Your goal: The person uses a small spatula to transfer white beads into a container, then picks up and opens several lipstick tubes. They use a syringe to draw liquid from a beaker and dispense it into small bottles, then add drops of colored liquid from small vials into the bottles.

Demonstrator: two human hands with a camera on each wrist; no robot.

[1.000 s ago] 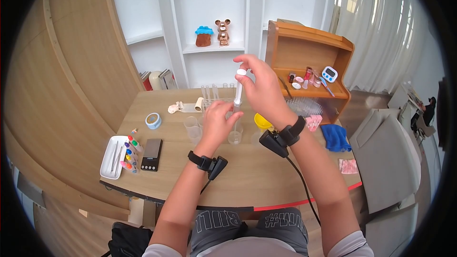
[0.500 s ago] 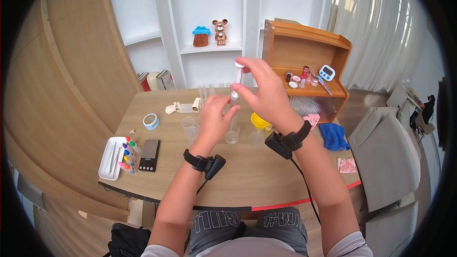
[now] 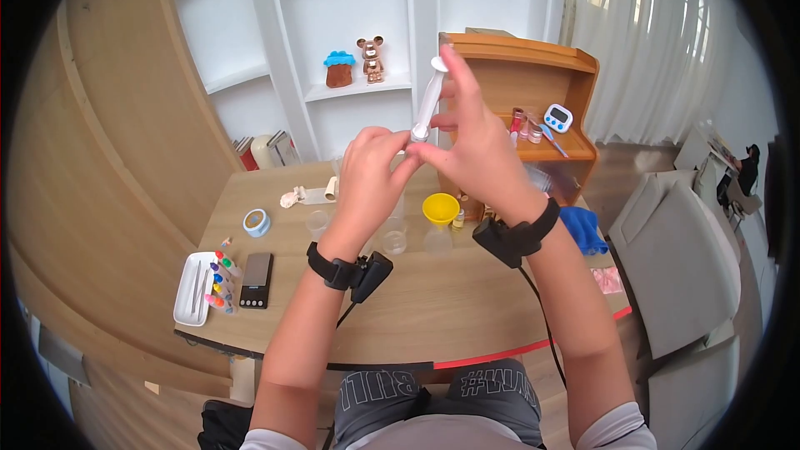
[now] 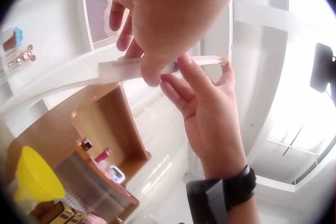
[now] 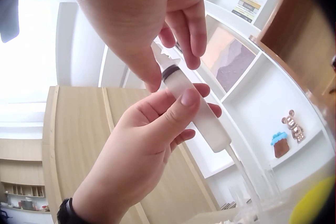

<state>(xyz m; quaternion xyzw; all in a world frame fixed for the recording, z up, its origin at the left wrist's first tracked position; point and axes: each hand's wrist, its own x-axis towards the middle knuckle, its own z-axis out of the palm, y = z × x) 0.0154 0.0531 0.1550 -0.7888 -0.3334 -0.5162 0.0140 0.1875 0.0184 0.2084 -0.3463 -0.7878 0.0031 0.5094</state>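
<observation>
Both hands hold a large syringe (image 3: 429, 104) raised over the table and tilted. My left hand (image 3: 367, 175) grips its translucent barrel (image 5: 207, 127), thumb laid along the side. On the plunger end, my right hand (image 3: 483, 150) has its index finger at the white end disc and its thumb by the barrel's top. The dark stopper (image 5: 169, 71) sits near the barrel's plunger end. From the other end runs a thin clear tube (image 5: 244, 171), partly hidden behind the left hand in the head view. Below stands a clear plastic cup (image 3: 393, 237).
A yellow funnel (image 3: 440, 208) and small bottles (image 3: 458, 218) stand right of the cup. At left are a black scale (image 3: 257, 279), markers (image 3: 221, 287), a white tray (image 3: 185, 317) and a blue tin (image 3: 257, 222). A wooden shelf unit (image 3: 575, 87) holds a timer (image 3: 557, 118).
Both hands have risen with the syringe, which has gone from nearly upright above the cup to tilted. The right thumb has moved down from the plunger's end to the barrel's top.
</observation>
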